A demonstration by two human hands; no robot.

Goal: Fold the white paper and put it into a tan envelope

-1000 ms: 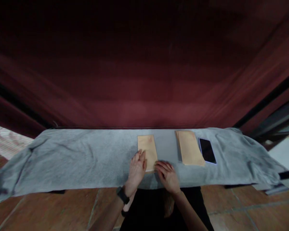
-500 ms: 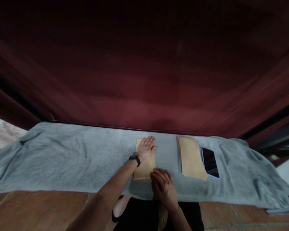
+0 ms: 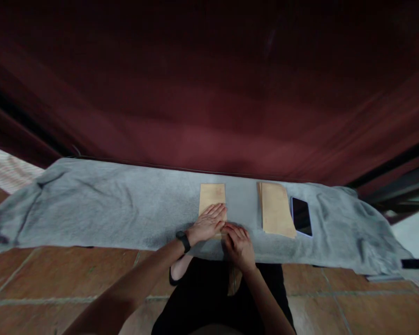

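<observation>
A tan paper envelope lies flat on a grey towel spread over the floor. My left hand, with a black watch on its wrist, rests flat and open on the envelope's near end, fingers stretched out. My right hand lies just right of it at the envelope's near right corner, fingers curled down onto the towel; whether it pinches the envelope's edge is unclear.
A stack of tan envelopes lies to the right on the towel, with a dark phone beside it. A dark red curtain hangs behind. Brown floor tiles run along the near side.
My left hand slid out to the envelope's far end, then drew back to its near end. My right hand stayed at the near right corner. The view shifted slightly.
</observation>
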